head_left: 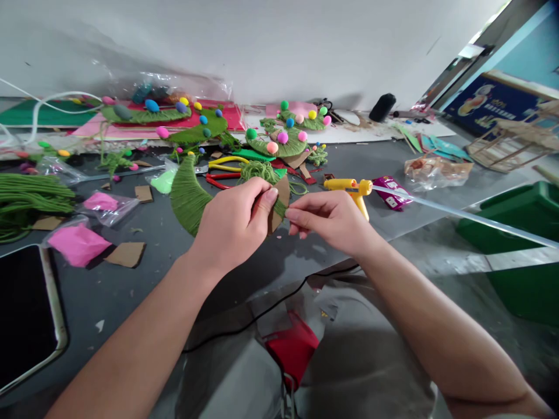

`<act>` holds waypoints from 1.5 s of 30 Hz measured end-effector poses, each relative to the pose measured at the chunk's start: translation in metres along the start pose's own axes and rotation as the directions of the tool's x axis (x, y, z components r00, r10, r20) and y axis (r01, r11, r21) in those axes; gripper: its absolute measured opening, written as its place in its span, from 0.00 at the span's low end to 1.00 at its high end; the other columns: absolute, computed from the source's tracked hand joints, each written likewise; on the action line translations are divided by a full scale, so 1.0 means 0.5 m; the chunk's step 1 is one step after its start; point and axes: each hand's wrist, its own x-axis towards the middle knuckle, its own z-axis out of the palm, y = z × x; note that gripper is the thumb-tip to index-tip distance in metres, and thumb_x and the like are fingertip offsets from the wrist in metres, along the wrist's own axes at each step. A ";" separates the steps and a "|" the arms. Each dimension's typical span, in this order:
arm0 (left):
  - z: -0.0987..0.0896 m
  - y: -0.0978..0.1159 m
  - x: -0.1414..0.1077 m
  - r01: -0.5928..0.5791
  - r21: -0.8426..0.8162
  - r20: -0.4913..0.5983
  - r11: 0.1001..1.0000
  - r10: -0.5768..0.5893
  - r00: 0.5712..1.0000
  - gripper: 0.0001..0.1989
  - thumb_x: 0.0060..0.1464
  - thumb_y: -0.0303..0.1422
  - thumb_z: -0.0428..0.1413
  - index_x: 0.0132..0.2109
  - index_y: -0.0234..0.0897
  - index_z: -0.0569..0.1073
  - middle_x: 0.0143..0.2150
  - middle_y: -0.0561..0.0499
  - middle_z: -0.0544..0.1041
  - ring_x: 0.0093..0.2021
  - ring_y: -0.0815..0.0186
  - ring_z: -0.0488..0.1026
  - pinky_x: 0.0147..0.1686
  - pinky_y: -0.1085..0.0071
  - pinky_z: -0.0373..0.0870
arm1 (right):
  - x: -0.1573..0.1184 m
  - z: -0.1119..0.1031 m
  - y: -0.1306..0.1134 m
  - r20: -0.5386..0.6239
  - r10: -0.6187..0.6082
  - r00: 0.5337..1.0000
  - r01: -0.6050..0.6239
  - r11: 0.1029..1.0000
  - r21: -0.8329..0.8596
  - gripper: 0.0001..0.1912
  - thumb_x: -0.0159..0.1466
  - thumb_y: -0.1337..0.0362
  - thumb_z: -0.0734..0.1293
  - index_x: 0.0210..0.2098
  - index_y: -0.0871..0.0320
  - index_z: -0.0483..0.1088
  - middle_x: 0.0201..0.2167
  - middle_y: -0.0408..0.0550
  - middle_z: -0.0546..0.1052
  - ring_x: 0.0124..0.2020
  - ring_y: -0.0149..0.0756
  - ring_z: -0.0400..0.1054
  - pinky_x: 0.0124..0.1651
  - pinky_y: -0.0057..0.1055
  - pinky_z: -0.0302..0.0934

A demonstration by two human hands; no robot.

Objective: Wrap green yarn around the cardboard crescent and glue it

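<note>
My left hand grips a cardboard crescent above the grey table. Green yarn covers its left arm closely, while bare brown cardboard shows at the right end, past my thumb. The middle of the crescent is hidden behind my left hand. Thumb and fingertips of my right hand pinch the green yarn at that bare end, close to the left thumb. Just behind my hands lies a loose heap of green yarn.
A yellow glue gun with a long glue stick lies right. Yellow-handled and red-handled tools lie behind. Yarn-wrapped pieces with pompoms line the back. Left are a yarn bundle, pink packets and a dark-screened tablet.
</note>
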 end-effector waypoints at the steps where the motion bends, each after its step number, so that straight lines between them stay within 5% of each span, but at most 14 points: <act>1: -0.001 0.001 -0.001 0.002 -0.045 0.007 0.999 -0.002 1.000 0.16 0.68 0.42 0.45 0.39 0.38 0.71 0.29 0.52 0.72 0.30 0.65 0.67 0.31 0.67 0.58 | 0.000 -0.002 0.000 0.014 -0.006 1.000 0.006 1.000 0.020 0.12 0.63 0.57 0.72 0.34 0.61 0.78 0.25 0.44 0.79 0.24 0.27 0.70 0.30 0.24 0.68; 4: -0.004 0.007 -0.006 -0.017 -0.206 0.048 0.978 0.028 0.998 0.15 0.63 0.44 0.53 0.47 0.38 0.69 0.35 0.51 0.74 0.33 0.65 0.70 0.32 0.68 0.63 | 0.000 -0.010 -0.002 0.048 -0.048 0.998 0.043 0.995 0.085 0.11 0.64 0.57 0.71 0.35 0.60 0.77 0.26 0.44 0.78 0.26 0.27 0.71 0.32 0.25 0.68; 6: -0.008 0.013 -0.012 -0.065 -0.254 0.076 0.965 0.087 0.993 0.24 0.56 0.44 0.60 0.54 0.38 0.65 0.44 0.47 0.76 0.39 0.61 0.73 0.36 0.67 0.68 | -0.003 -0.014 -0.004 0.040 -0.086 0.996 0.081 0.990 0.113 0.10 0.64 0.58 0.71 0.35 0.60 0.77 0.26 0.43 0.78 0.26 0.28 0.71 0.32 0.26 0.68; 11: -0.024 0.029 -0.029 -0.286 -0.055 -0.036 0.957 0.284 0.958 0.27 0.53 0.37 0.61 0.58 0.39 0.64 0.50 0.44 0.76 0.43 0.56 0.75 0.41 0.62 0.72 | -0.024 -0.011 -0.021 -0.011 -0.225 0.974 0.224 0.964 0.145 0.06 0.62 0.61 0.73 0.31 0.57 0.78 0.29 0.44 0.77 0.30 0.30 0.71 0.36 0.31 0.69; 14: -0.030 0.030 -0.029 -0.476 0.004 -0.112 0.880 0.473 0.874 0.29 0.53 0.33 0.60 0.62 0.42 0.65 0.52 0.44 0.76 0.47 0.56 0.75 0.46 0.60 0.73 | -0.035 -0.005 -0.035 -0.080 -0.356 0.931 0.362 0.928 0.085 0.04 0.58 0.63 0.76 0.30 0.54 0.78 0.38 0.47 0.78 0.42 0.37 0.73 0.48 0.38 0.70; 16: -0.029 0.026 -0.022 -0.621 -0.024 -0.224 0.784 0.601 0.767 0.32 0.51 0.30 0.60 0.64 0.40 0.66 0.52 0.43 0.77 0.48 0.57 0.75 0.45 0.61 0.74 | -0.038 -0.002 -0.043 -0.143 -0.441 0.886 0.447 0.894 0.015 0.05 0.56 0.63 0.78 0.28 0.54 0.78 0.47 0.48 0.77 0.52 0.42 0.71 0.57 0.43 0.67; 18: -0.027 0.022 -0.015 -0.685 -0.039 -0.289 0.728 0.648 0.705 0.33 0.50 0.28 0.60 0.64 0.36 0.68 0.52 0.41 0.77 0.48 0.57 0.75 0.47 0.61 0.75 | -0.040 0.002 -0.050 -0.178 -0.512 0.840 0.512 0.858 -0.049 0.06 0.55 0.63 0.78 0.27 0.54 0.78 0.55 0.49 0.74 0.58 0.46 0.68 0.61 0.45 0.64; 21: -0.026 0.025 -0.016 -0.706 -0.103 -0.274 0.700 0.663 0.697 0.31 0.52 0.28 0.59 0.64 0.33 0.68 0.51 0.41 0.77 0.48 0.57 0.75 0.47 0.62 0.76 | -0.045 0.010 -0.063 -0.175 -0.553 0.815 0.541 0.833 -0.110 0.04 0.58 0.63 0.76 0.28 0.53 0.78 0.57 0.47 0.74 0.58 0.47 0.69 0.59 0.46 0.66; 27: -0.042 0.062 -0.053 -0.488 -0.289 -0.245 0.823 0.429 0.869 0.21 0.60 0.29 0.55 0.59 0.45 0.72 0.53 0.51 0.79 0.46 0.60 0.78 0.50 0.66 0.75 | -0.065 0.037 -0.104 -0.236 -0.535 0.811 0.521 0.844 -0.123 0.01 0.60 0.66 0.74 0.32 0.53 0.79 0.47 0.48 0.79 0.50 0.45 0.74 0.55 0.44 0.69; 32: -0.030 0.047 -0.047 -0.296 -0.394 -0.211 0.870 0.228 0.951 0.12 0.64 0.33 0.54 0.53 0.46 0.74 0.36 0.53 0.80 0.29 0.67 0.73 0.29 0.72 0.71 | -0.041 0.052 -0.103 -0.290 -0.417 0.862 0.431 0.902 -0.015 0.02 0.62 0.65 0.73 0.31 0.55 0.78 0.39 0.48 0.81 0.47 0.43 0.75 0.53 0.42 0.70; 34: -0.017 0.033 -0.033 -0.193 -0.490 -0.197 0.850 0.108 0.974 0.09 0.65 0.35 0.52 0.49 0.43 0.75 0.34 0.53 0.78 0.30 0.68 0.72 0.29 0.73 0.69 | -0.023 0.050 -0.088 -0.298 -0.366 0.882 0.385 0.923 0.007 0.03 0.62 0.64 0.73 0.31 0.57 0.78 0.37 0.47 0.81 0.43 0.40 0.76 0.49 0.39 0.71; 39: 0.013 0.003 0.010 0.080 -0.712 -0.001 0.698 -0.114 0.993 0.10 0.62 0.39 0.56 0.39 0.36 0.75 0.35 0.51 0.75 0.36 0.67 0.71 0.37 0.74 0.69 | 0.021 0.041 -0.035 -0.289 -0.251 0.924 0.239 0.968 -0.076 0.07 0.62 0.61 0.73 0.32 0.58 0.78 0.30 0.44 0.79 0.32 0.32 0.73 0.39 0.31 0.71; 45: 0.033 -0.015 0.031 0.224 -0.702 -0.025 0.676 -0.337 0.941 0.16 0.60 0.40 0.55 0.27 0.35 0.69 0.25 0.54 0.68 0.28 0.69 0.64 0.28 0.76 0.63 | 0.048 0.050 0.000 -0.214 -0.199 0.956 0.193 0.980 -0.048 0.07 0.64 0.61 0.70 0.34 0.59 0.76 0.31 0.45 0.77 0.28 0.29 0.70 0.35 0.30 0.70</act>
